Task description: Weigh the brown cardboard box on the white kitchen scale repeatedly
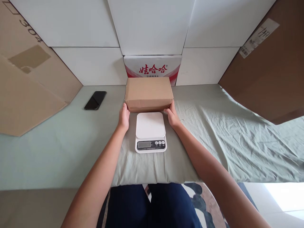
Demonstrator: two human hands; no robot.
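A black phone (pixel 95 100) lies on the green sheet (pixel 225 133) at ten o'clock. A red-and-white printed carton (pixel 153 68) stands at twelve against white wall panels (pixel 95 28). Cardboard sheets (pixel 26 85) lean at nine and two.

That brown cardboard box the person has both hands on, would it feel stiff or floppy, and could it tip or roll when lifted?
The cardboard box looks stiff: its edges are straight and its top is flat. It probably won't roll or tip, being low and wide. With the left hand and right hand at its near corners, it should lift evenly; weight can't be judged.

Bare forearms, no sleeves or jewellery; hands (pixel 123 117) ungloved; dark navy trousers (pixel 152 205) on legs.
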